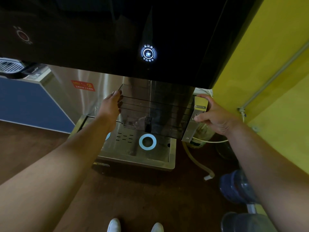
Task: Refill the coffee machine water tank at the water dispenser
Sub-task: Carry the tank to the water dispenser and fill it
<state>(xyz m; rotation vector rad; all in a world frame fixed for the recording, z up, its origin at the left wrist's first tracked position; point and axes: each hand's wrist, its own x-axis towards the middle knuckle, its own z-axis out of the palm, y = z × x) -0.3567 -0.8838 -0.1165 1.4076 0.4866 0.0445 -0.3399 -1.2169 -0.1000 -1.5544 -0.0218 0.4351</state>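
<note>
A clear, smoke-tinted water tank (pixel 155 113) hangs under the black front panel of the water dispenser (pixel 117 30), above the steel drip tray (pixel 171 154). My left hand (pixel 111 106) grips the tank's left wall, thumb at the upper edge. My right hand (pixel 212 113) grips its right end, fingers curled round a silver plate there. A lit white cup button (pixel 148 53) glows on the panel above the tank. A pale blue ring (pixel 141 145) on the tray lies below the tank. No water stream shows.
A yellow wall (pixel 267 81) with a grey pipe rises at the right. Blue water bottles (pixel 234 190) lie on the brown floor at lower right, with a hose beside the dispenser. A blue cabinet (pixel 25 101) stands at left. My white shoes (pixel 115 225) are at the bottom.
</note>
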